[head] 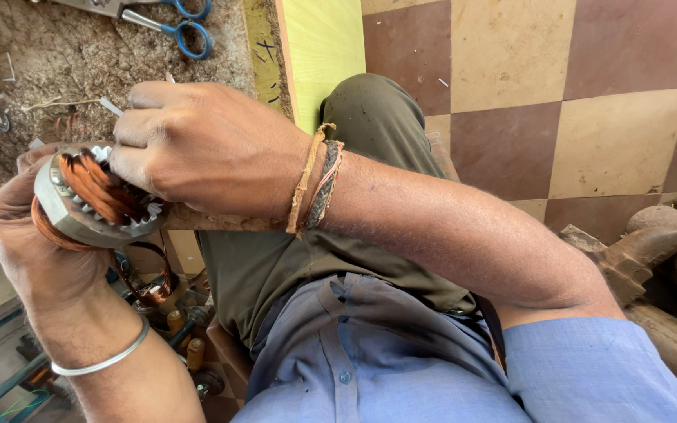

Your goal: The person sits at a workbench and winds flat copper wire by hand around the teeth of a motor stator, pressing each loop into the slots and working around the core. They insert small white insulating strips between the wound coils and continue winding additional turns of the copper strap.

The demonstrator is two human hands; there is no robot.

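Stator [92, 200] half-hidden by right hand [197, 145]

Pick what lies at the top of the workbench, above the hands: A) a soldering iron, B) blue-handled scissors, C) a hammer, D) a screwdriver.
B: the scissors, with blue loop handles, lie on the bench above the right hand, which works at the copper-wound stator held in the left hand.

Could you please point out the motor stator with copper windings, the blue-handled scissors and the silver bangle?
motor stator [68, 210]: head view, on its grey metal rim.
blue-handled scissors [191, 37]: head view, on one blue loop.
silver bangle [107, 360]: head view, on the band at the wrist.
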